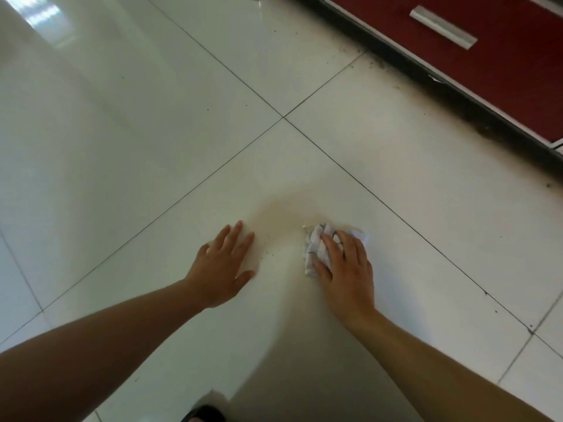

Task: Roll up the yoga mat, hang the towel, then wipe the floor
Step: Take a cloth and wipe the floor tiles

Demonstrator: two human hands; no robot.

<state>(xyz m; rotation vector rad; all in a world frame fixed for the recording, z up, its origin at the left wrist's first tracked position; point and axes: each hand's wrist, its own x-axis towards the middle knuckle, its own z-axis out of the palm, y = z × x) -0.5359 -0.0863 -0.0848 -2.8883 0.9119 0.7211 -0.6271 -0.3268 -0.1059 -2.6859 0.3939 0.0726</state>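
A crumpled white cloth lies on the glossy white tiled floor. My right hand lies on top of it with fingers spread and presses it down; part of the cloth is hidden under the palm. My left hand rests flat on the tile a little to the left, fingers straight, holding nothing. Between the hands a faint yellowish smear and a few dark specks mark the tile. No yoga mat or towel rack is in view.
A red cabinet drawer with a silver handle runs along the top right, with dust and dirt along its dark base. Dark grout lines cross at the middle. A dark shoe tip shows at the bottom edge.
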